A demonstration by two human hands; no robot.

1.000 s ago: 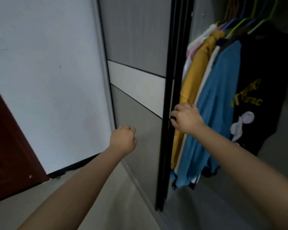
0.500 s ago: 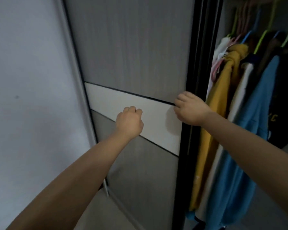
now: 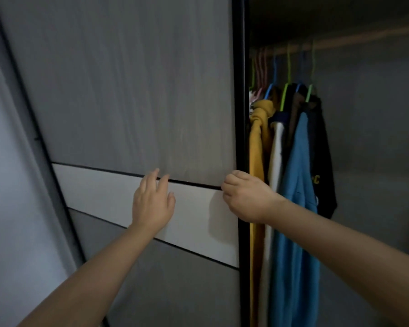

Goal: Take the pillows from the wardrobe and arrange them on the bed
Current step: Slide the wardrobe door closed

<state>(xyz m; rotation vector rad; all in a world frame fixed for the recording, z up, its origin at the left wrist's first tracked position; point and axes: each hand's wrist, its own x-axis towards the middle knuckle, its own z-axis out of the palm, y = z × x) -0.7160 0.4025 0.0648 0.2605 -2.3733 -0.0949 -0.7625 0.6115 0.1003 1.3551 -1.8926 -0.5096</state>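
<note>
The left hand [image 3: 152, 204] is pressing flat, fingers spread, on the sliding door [image 3: 137, 102]; the right hand [image 3: 244, 199] is curling around its edge (fingers risk pinching).

grey wardrobe [image 3: 132, 90] (sliding door), partly open

Left hand [image 3: 152, 204] flat, fingers spread; right hand [image 3: 247, 197] curled.
</note>
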